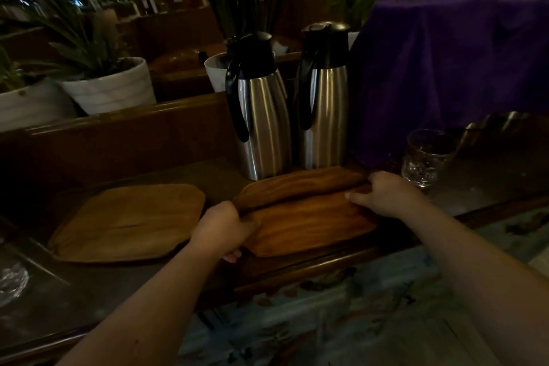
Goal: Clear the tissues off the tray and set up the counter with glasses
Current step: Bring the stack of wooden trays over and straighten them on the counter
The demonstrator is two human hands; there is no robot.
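Two wooden trays are stacked at the middle of the dark counter. My left hand grips the left edge of the upper tray, which is tilted up off the lower tray. My right hand holds the same upper tray at its right end. A third wooden tray lies flat to the left. A clear glass stands upright to the right of my right hand. No tissues are visible.
Two steel flasks with black handles stand just behind the trays. A purple cloth covers something at the back right. Potted plants line the ledge behind. Another glass object sits at the far left edge.
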